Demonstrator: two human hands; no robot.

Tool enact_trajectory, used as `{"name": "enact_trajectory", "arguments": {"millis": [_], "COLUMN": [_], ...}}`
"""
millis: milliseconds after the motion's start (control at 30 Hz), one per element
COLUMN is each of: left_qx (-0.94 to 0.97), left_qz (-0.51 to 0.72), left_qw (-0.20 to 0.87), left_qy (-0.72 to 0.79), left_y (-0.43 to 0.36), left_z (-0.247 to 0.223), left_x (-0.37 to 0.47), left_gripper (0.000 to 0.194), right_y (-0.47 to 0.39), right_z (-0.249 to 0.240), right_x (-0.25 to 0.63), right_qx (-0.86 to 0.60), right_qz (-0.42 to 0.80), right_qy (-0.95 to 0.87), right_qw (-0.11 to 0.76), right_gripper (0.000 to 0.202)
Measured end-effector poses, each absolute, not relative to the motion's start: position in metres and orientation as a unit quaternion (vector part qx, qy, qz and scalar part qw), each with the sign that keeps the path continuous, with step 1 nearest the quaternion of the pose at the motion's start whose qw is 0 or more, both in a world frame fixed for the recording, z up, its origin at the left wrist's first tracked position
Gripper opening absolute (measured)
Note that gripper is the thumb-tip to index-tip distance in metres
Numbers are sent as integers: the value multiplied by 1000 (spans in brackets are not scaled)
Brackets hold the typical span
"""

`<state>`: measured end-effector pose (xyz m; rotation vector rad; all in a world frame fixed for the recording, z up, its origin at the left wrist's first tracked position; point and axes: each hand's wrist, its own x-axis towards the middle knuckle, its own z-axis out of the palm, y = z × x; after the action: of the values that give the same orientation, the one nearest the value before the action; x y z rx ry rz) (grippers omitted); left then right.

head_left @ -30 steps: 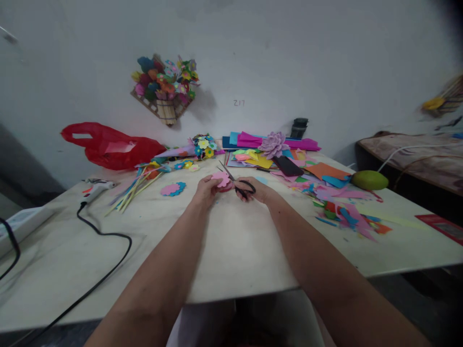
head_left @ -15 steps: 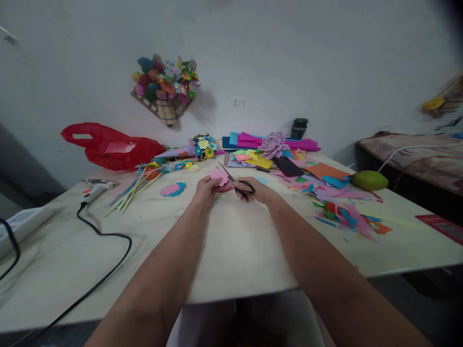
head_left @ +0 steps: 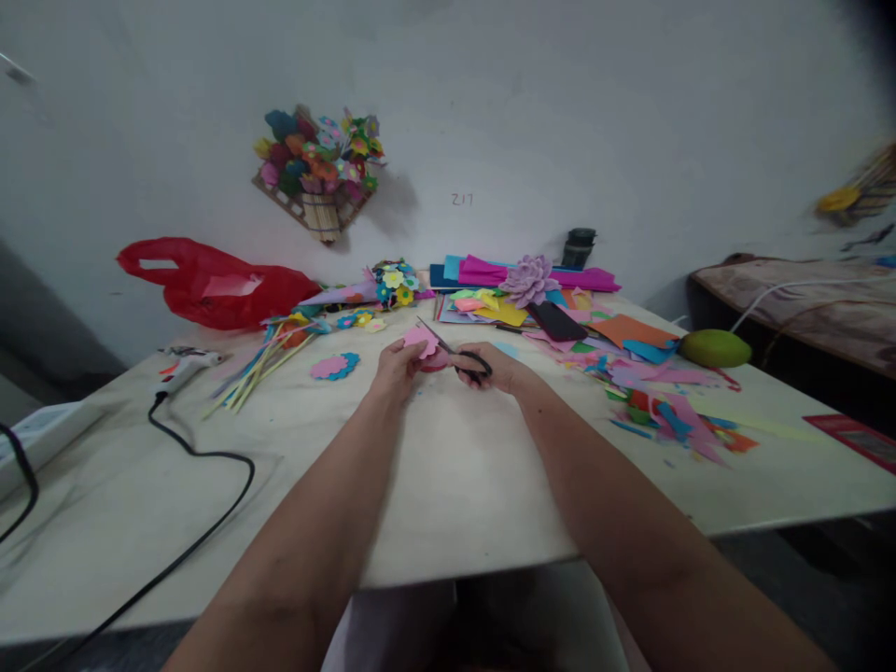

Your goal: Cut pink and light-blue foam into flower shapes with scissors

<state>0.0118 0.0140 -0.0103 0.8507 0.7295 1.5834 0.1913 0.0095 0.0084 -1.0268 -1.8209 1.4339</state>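
Over the middle of the table, my left hand (head_left: 397, 366) pinches a pink scalloped paper piece (head_left: 421, 344) between thumb and fingers. Black-handled scissors (head_left: 475, 366) are in my right hand (head_left: 489, 367), their handles gripped by the fingers. The blades point up and left and lie against the right side of the pink paper. Below the blades a darker pink part of the paper shows; whether it is a separate layer I cannot tell. On the table left of my hands lie scalloped paper rounds (head_left: 335, 366), pink over blue.
A glue gun (head_left: 183, 371) with a black cord, a power strip (head_left: 42, 439) and a red plastic bag (head_left: 217, 285) are at left. Paper scraps (head_left: 679, 425), a phone (head_left: 557, 321) and a green fruit (head_left: 715, 348) are at right. Coloured sheets lie at the back.
The pink paper and my left hand have shifted slightly left. The scissors' blades have tilted a little further left and seem closer together.
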Motion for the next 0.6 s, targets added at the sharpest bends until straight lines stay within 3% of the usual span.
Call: {"name": "enact_trajectory", "arguments": {"millis": [600], "left_qx": [377], "left_qz": [666], "left_qw": [560], "left_qy": [317], "left_y": [13], "left_z": [-11], "left_x": [12], "left_gripper": [26], "right_y": [12], "right_z": [4], "right_x": [196], "right_qx": [-335], "right_qz": [531], "right_qy": [-712], "right_qw": [314], "right_gripper": [39]}}
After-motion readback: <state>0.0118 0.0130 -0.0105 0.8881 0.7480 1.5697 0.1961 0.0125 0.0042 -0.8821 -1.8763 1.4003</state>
